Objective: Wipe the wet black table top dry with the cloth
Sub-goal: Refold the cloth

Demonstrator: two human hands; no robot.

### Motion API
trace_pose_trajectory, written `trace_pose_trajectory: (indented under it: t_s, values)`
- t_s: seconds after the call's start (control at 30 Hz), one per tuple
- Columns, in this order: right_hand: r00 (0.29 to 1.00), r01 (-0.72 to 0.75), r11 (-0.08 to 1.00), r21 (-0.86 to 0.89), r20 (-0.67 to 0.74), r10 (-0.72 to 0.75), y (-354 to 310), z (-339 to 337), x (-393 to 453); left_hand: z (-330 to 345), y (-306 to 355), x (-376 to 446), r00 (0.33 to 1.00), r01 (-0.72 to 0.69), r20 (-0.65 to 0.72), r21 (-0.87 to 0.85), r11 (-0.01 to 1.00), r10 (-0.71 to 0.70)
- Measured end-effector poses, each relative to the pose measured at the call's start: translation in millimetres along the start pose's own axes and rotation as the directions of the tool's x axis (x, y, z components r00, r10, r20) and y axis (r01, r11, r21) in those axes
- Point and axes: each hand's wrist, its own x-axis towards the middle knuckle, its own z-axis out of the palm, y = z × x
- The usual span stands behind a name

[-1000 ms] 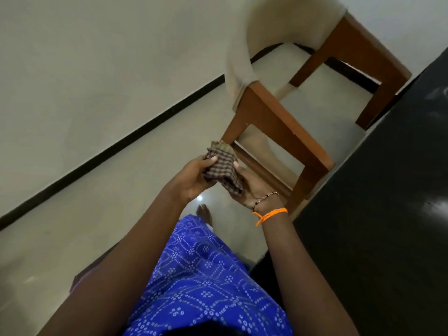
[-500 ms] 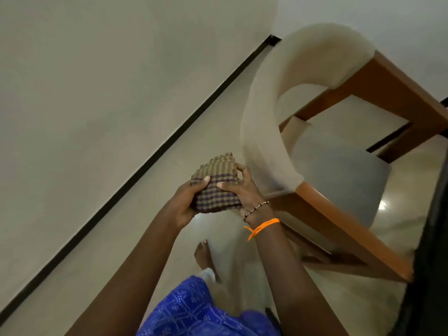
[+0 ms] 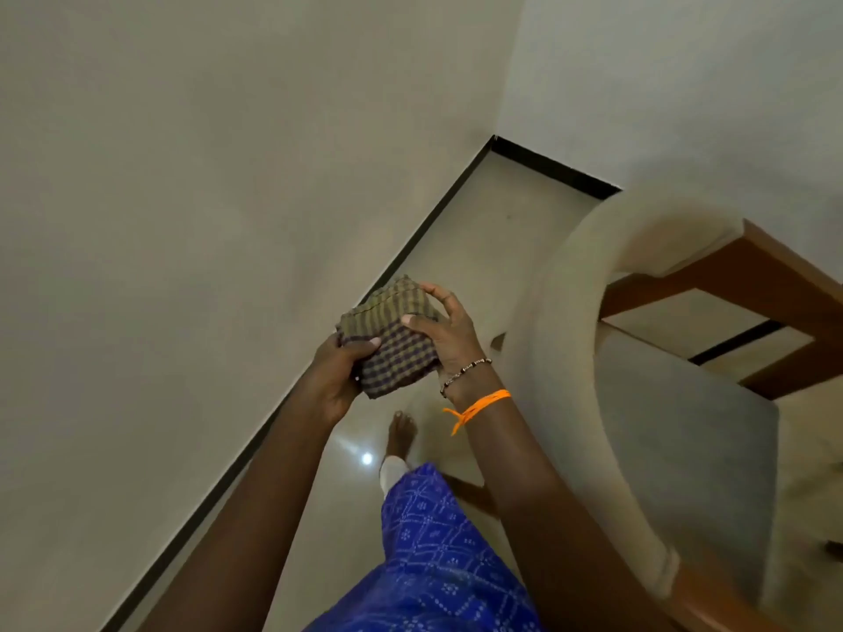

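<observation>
Holding the cloth (image 3: 387,344) between them above the floor (image 3: 497,230), both hands seem to be folding it into a pad for wiping. The left hand (image 3: 337,376) grips its near left edge, thumb on top; the right hand (image 3: 444,333) curls its fingers round the far right side. Soft and checked in olive and purple, the cloth sits bunched into a thick square. No black table top is in view. At right stands a chair (image 3: 570,358) with a curved cream back, grey seat and brown wooden frame.
</observation>
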Motion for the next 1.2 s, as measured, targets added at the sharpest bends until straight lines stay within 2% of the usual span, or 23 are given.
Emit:
trace_pose_trajectory:
  t_s: [0.07,0.13,0.23,0.33,0.53,0.67,0.8,0.9,0.97,1.07,1.2]
  values:
    - [0.994,-0.093,0.994,0.05,-0.059,0.096,-10.7,9.8,44.5,3.3,29.2,31.1,0.999,0.03,-0.016,0.006,1.0,-0.03]
    - [0.985,-0.163,0.985,0.061,-0.041,0.166,-24.6,16.6,86.2,11.4,60.2,61.8,0.997,0.077,-0.033,0.008,0.997,-0.076]
    - [0.98,-0.191,0.98,0.058,-0.04,0.193,-57.4,16.5,137.2,41.5,115.5,108.2,0.997,0.073,-0.032,0.093,0.993,-0.07]
    - [0.98,-0.186,0.974,0.132,-0.045,0.193,-90.3,-1.6,166.9,84.7,157.0,144.9,0.996,0.052,0.058,0.149,0.987,-0.061]
    - [0.968,-0.202,0.898,0.39,-0.062,0.244,-146.5,-59.0,222.2,183.9,199.7,222.1,0.939,0.113,0.266,0.357,0.927,-0.216]
    - [0.98,-0.075,0.869,0.489,-0.127,0.156,-180.8,-90.8,264.3,248.9,222.5,279.8,0.869,0.151,0.376,0.417,0.896,-0.321]
    - [0.951,0.087,0.795,0.6,-0.287,0.112,-218.2,-126.2,309.9,317.5,252.9,333.9,0.786,0.094,0.491,0.508,0.856,-0.377]
    - [0.926,0.179,0.794,0.581,-0.373,0.064,-253.2,-152.8,339.3,377.6,275.6,366.3,0.719,0.043,0.541,0.591,0.805,-0.436]
    - [0.878,0.269,0.803,0.532,-0.479,0.023,-275.9,-171.3,352.5,415.2,282.8,382.6,0.681,0.045,0.561,0.609,0.792,-0.471]
    - [0.762,0.407,0.797,0.446,-0.647,-0.028,-302.2,-210.5,363.8,465.8,276.7,397.3,0.634,0.126,0.513,0.67,0.732,-0.579]
    - [0.623,0.538,0.745,0.396,-0.781,-0.035,-328.4,-276.7,367.0,543.3,256.5,415.1,0.562,0.145,0.512,0.712,0.687,-0.65]
